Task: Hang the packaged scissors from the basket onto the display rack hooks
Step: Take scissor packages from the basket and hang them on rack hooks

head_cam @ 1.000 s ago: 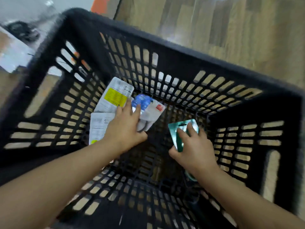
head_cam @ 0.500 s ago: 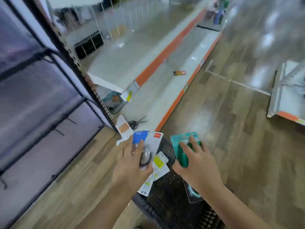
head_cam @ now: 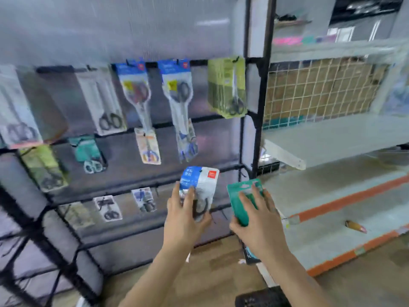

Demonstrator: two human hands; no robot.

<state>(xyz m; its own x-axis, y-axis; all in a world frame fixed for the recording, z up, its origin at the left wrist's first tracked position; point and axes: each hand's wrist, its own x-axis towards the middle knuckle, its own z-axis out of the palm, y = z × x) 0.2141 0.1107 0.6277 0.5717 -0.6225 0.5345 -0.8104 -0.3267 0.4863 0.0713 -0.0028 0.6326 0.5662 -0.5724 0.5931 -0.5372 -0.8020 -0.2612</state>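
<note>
Both hands have come up out of the basket (head_cam: 261, 298), now only a corner at 6 o'clock, and the view has swung from the floor to the display rack (head_cam: 141, 173). Left hand (head_cam: 184, 218) grips a blue-and-white scissors pack (head_cam: 200, 185) at center; right hand (head_cam: 254, 218) grips a green scissors pack (head_cam: 242, 196) just beside it, toward 3 o'clock. Hung scissors packs (head_cam: 177, 96) fill the upper rows at 11-12 o'clock. Judgement: hang one pack at a time, line its top hole with a free hook (head_cam: 242, 173) just above, slide on fully. Packs earlier low over the basket, now raised to the rack.
</note>
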